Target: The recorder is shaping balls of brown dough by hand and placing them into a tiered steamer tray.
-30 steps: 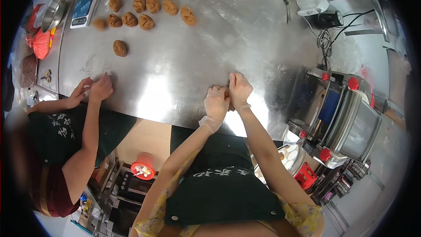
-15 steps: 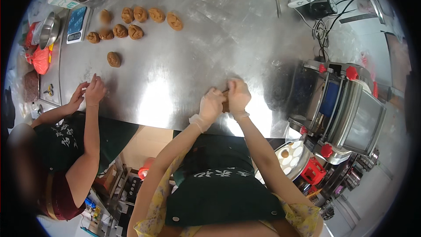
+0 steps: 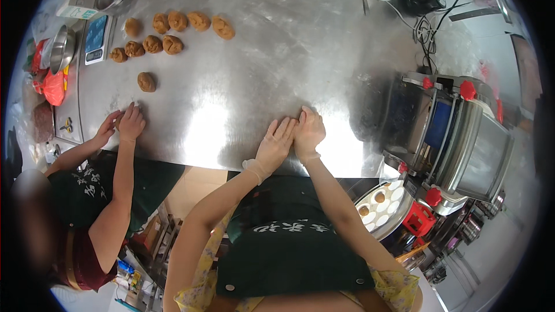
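Touching near the bench's (image 3: 277,69) front edge, straight-fingered left hand (image 3: 274,145) and curled right hand (image 3: 309,134) are possibly hiding a piece, grip unclear; two brown balls (image 3: 380,197) are sitting among pale ovals (image 3: 395,194), ten brown lumps (image 3: 152,44) remaining toward its left edge.

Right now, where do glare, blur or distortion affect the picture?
Head view: two white glare patches on the steel tabletop, one beside the right hand; head view: a blur covers the co-worker's head at left; head view: fisheye bends the tabletop's near edge, corners go black.
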The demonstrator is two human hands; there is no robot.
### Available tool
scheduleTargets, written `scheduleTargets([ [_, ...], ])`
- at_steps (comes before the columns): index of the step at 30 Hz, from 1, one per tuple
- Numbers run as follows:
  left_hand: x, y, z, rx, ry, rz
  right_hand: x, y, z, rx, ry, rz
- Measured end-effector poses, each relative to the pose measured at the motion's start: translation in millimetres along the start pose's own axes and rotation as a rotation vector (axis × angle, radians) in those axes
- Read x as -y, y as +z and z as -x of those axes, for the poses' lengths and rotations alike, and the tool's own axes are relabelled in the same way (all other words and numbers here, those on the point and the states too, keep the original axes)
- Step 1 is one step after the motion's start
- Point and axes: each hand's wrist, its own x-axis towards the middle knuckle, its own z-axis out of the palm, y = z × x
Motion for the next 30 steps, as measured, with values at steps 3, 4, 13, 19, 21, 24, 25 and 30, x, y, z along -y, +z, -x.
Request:
scheduleTargets([
  [3,-6,14,-1,0.066,-0.055,-0.118,-4,7,-6,0.026,-0.053,0.087],
  [4,-6,20,-1,0.103,-0.071,-0.151,-6,9,-5,0.061,-0.022,0.093],
  [13,-35,26,1,-0.230,-0.397,0.365,-10,-30,8,0.292,0.642,-0.262],
  [19,-34,28,4,-0.214,-0.626,0.442,10,-15,-20,0.199,0.239,-0.165],
  [21,-32,23,1,-0.165,-0.775,0.542,16,1,-35,0.184,-0.252,-0.101],
  [24,-28,16,0,-0.359,-0.618,0.477,6,18,-48,0.362,-0.098,0.138],
  [25,-23,16,-2,-0.354,-0.515,0.432,3,24,-51,0.363,-0.097,0.142],
  [30,-10,30,-4,-0.355,-0.414,0.320,9,14,-54,0.357,0.029,-0.184],
])
